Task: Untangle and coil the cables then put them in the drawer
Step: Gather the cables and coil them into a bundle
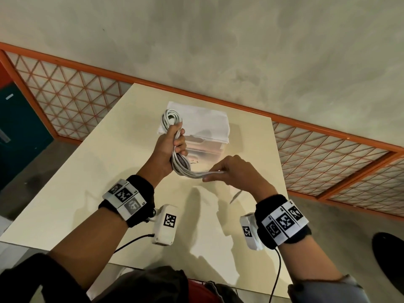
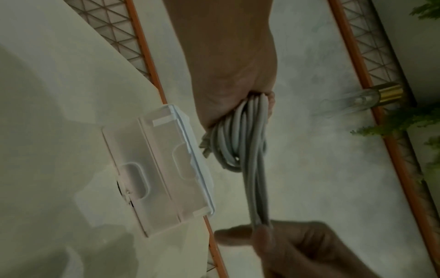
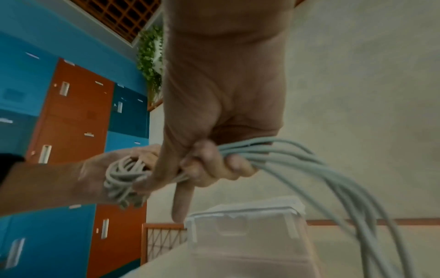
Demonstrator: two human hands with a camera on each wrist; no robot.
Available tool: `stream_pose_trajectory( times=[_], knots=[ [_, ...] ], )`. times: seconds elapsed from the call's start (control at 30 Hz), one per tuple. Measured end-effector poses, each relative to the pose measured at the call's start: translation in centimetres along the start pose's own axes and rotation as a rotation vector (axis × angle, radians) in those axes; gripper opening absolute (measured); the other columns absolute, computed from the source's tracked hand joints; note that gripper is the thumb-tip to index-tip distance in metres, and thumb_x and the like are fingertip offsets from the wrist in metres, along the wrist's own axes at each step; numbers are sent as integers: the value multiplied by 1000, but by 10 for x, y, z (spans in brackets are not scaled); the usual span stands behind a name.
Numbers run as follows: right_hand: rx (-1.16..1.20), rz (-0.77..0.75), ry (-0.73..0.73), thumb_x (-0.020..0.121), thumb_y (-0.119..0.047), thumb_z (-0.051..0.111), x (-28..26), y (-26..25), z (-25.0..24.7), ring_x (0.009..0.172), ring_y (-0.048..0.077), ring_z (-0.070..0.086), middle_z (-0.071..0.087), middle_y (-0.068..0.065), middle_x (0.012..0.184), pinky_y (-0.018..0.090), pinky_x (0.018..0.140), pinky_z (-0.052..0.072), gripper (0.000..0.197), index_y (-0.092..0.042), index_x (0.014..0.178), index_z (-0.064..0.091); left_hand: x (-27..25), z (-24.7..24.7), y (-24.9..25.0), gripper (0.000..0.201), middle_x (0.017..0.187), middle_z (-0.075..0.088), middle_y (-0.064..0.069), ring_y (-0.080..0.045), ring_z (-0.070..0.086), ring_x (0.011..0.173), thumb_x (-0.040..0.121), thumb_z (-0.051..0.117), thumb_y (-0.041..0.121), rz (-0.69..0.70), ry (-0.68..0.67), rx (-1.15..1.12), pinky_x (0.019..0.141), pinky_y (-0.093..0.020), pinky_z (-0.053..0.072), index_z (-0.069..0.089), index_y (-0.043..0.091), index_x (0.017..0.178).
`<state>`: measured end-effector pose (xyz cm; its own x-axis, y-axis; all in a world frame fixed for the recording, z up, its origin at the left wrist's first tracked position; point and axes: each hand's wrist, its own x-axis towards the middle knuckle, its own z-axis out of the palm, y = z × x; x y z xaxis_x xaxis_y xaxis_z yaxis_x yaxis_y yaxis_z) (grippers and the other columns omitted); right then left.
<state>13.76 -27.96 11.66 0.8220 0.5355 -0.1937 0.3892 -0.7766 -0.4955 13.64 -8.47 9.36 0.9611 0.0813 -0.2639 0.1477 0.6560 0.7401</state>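
A grey-white cable (image 1: 179,164) is bundled in several long loops above the cream table (image 1: 87,182). My left hand (image 1: 176,139) grips the bundle near its upper end, fingers curled round it, and the top loop (image 1: 171,117) sticks out beyond the fist. My right hand (image 1: 215,173) pinches the lower end of the loops. In the right wrist view the right hand (image 3: 209,165) holds the strands (image 3: 309,169), which fan out to the right. A small translucent white drawer box (image 1: 209,136) stands on the table just behind both hands, drawers closed; it also shows as the drawer box (image 2: 161,169) in the left wrist view.
The table's far edge meets an orange-framed lattice railing (image 1: 72,99). Blue and orange lockers (image 3: 71,116) stand off to the left, with green plants (image 3: 150,62) beyond. A dark round object (image 1: 389,254) sits on the floor at the right.
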Motion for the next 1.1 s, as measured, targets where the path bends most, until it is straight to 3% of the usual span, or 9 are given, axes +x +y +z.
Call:
stream_pose_trajectory(
  times=[0.13,0.23,0.37,0.5,0.57,0.67,0.8,0.9,1.1],
  knots=[
    [-119,-81,60,70,-55,73,-3,-17,-14,66,11,52,66,-5,70,29,59,38,28,-31,85,76,-7,9,-6,29,37,30,8,-4,29,30,95,48,31,13,-16,124,39,-16,37,48,18,70],
    [-96,-148,114,66,-42,80,-5,-28,-20,64,14,52,57,-8,67,31,57,36,33,-22,87,64,-13,18,-10,28,38,33,8,-7,38,33,94,51,29,8,-26,175,45,-21,48,50,14,70],
    [-159,-254,220,71,-29,78,-5,-37,-21,62,29,48,51,1,67,38,55,38,45,-16,88,37,-22,22,-10,29,52,59,0,-14,68,60,95,51,25,-9,-83,144,55,-30,57,53,10,71],
    [-248,-261,169,70,-32,79,-4,-44,-24,58,25,40,40,-5,62,34,50,30,52,-21,83,29,-31,21,-7,26,71,72,0,-15,73,76,96,49,27,-32,-185,229,54,-34,57,57,8,79],
    [-307,-198,95,65,-40,81,-5,-47,-25,59,16,38,39,-11,61,29,49,28,52,-27,72,31,-35,22,-5,26,69,71,-2,-17,72,72,96,49,26,-23,-217,321,50,-32,56,59,4,87],
    [-327,-99,-1,56,-49,84,-9,-49,-29,61,10,41,47,-10,62,31,56,33,52,-21,71,43,-35,16,-2,26,58,67,4,-10,67,57,95,50,29,20,-139,420,42,-21,49,58,10,78],
    [-131,-61,-135,56,-43,87,-12,-43,-31,53,12,35,41,-9,55,28,53,26,49,-21,69,46,-27,-7,1,28,36,37,8,-3,34,30,96,45,32,-57,-77,100,37,-14,37,48,18,72],
    [-6,-72,-260,65,-45,82,-14,-42,-27,55,14,35,39,-5,58,28,57,27,37,-18,77,61,-26,-18,3,30,31,30,7,-5,29,24,98,39,34,-96,-149,-80,34,-13,33,44,19,72],
    [172,-82,-399,95,-38,52,-20,-32,-25,47,11,28,36,-2,55,14,46,26,38,-7,84,70,-27,-17,4,32,30,28,7,-6,27,24,98,39,34,-37,-183,10,32,-15,34,44,19,70]
  ],
)
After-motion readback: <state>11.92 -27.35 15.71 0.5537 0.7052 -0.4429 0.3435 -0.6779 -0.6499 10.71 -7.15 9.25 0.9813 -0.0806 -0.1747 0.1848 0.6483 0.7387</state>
